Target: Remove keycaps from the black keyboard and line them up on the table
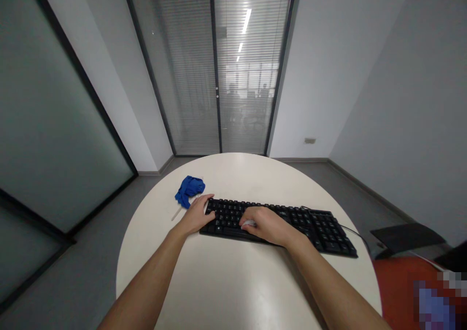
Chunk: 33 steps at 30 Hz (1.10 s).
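Observation:
A black keyboard [226, 216] lies flat across the round table, slightly angled, with its number pad to the right. My left hand [197, 214] holds its left end, the thumb over the keys and the fingers at the far corner. Over the middle keys, my right hand [268, 224] is closed, pinching a small whitish piece [249, 222] against them; its exact kind is not clear, as the fingers partly cover it. A crumpled blue cloth [189, 190] sits just beyond my left hand, beside a thin pale stick [176, 214].
The pale round table [211, 281] has its curved edge all around. A cable [352, 230] runs from the keyboard over the right edge. At the right stands a chair with a red seat [394, 286] and dark armrest [404, 235]. Glass panels with blinds [248, 111] are behind.

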Tool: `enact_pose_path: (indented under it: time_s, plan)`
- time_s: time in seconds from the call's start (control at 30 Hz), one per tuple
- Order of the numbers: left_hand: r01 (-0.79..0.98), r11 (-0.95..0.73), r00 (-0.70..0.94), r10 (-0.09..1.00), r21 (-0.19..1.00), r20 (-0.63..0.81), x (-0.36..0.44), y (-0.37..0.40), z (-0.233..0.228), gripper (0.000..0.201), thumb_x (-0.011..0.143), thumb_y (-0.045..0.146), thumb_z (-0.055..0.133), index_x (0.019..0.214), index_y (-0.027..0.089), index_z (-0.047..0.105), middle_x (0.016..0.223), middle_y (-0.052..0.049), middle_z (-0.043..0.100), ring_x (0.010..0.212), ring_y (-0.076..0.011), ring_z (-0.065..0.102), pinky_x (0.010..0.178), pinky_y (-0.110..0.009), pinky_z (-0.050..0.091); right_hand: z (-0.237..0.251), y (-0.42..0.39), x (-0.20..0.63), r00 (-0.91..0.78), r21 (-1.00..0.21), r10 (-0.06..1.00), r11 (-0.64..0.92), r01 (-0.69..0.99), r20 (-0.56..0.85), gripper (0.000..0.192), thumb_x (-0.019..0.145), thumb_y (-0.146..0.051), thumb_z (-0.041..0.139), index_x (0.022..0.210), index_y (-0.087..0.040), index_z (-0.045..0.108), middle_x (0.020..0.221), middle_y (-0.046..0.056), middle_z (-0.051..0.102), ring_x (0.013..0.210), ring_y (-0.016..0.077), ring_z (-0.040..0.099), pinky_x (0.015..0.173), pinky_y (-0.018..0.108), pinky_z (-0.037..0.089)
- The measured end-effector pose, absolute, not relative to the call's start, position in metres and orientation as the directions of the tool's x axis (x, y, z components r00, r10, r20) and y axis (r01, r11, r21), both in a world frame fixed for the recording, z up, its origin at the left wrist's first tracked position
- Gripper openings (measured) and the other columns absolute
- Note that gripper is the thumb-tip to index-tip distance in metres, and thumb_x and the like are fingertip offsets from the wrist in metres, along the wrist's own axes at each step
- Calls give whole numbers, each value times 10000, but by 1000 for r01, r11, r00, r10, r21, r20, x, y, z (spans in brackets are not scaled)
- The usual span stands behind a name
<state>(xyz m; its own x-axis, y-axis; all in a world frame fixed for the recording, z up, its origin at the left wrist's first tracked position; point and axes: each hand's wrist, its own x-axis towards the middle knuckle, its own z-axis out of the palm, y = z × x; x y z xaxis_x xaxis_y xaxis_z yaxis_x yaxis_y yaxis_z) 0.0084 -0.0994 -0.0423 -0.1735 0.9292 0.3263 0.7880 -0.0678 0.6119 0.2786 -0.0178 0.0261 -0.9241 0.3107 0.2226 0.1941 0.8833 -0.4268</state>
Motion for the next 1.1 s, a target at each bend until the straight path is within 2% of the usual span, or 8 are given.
enact_pose_path:
  time_s: [0.17, 0.4, 0.57, 0.67, 0.87, 0.97, 1.1]
  plan:
    - [718, -69, -203, 931, 693, 303, 4, -102, -40, 590, 723, 136, 563, 1310, 175, 513, 1357, -100, 549, 1261, -247, 516, 1127, -412, 348, 20, -21, 275, -906, -408, 333, 889, 209, 261, 171, 886, -183, 580, 977, -202, 724, 977, 38, 733, 937, 187, 646, 864, 286, 464]
    - [663, -82, -214, 932, 744, 294, 9, -104, -37, 557, 732, 141, 565, 1287, 179, 540, 1351, -101, 559, 1262, -253, 518, 1134, -424, 333, 27, -9, 292, -920, -402, 323, 890, 215, 223, 222, 749, -105, 642, 891, -234, 754, 934, 8, 737, 903, 194, 648, 835, 277, 468]
    - [640, -92, -209, 934, 763, 289, 8, -104, -39, 568, 739, 133, 559, 1305, 179, 526, 1361, -102, 556, 1275, -253, 506, 1144, -423, 318, 22, -20, 280, -886, -439, 367, 871, 221, 282, 177, 875, -195, 595, 974, -226, 738, 982, 11, 746, 922, 178, 662, 857, 274, 463]
    - [633, -95, -211, 933, 768, 290, 8, -103, -39, 575, 736, 130, 556, 1308, 176, 521, 1359, -104, 557, 1274, -253, 505, 1142, -424, 319, 21, -26, 273, -886, -440, 350, 876, 194, 305, 169, 896, -218, 590, 978, -230, 737, 987, 14, 744, 940, 176, 657, 861, 270, 459]
    - [624, -92, -208, 938, 776, 278, 8, -104, -39, 588, 737, 140, 572, 1321, 176, 515, 1358, -104, 563, 1273, -253, 513, 1146, -426, 317, 26, -18, 281, -919, -397, 323, 892, 217, 225, 181, 783, -155, 644, 891, -237, 764, 916, 10, 748, 873, 182, 668, 805, 259, 469]
    - [615, -87, -198, 945, 783, 260, 9, -105, -38, 606, 736, 146, 585, 1335, 168, 501, 1360, -111, 564, 1272, -256, 519, 1149, -428, 316, 27, -16, 283, -905, -414, 358, 878, 241, 231, 162, 753, -152, 656, 859, -222, 756, 875, 9, 746, 821, 181, 672, 763, 255, 472]
    - [619, -86, -189, 948, 781, 254, 10, -106, -35, 600, 746, 146, 574, 1339, 166, 486, 1365, -110, 562, 1276, -250, 517, 1150, -426, 319, 23, -17, 279, -846, -477, 434, 841, 257, 309, 136, 841, -207, 627, 930, -214, 730, 917, 21, 740, 839, 176, 670, 771, 262, 478]
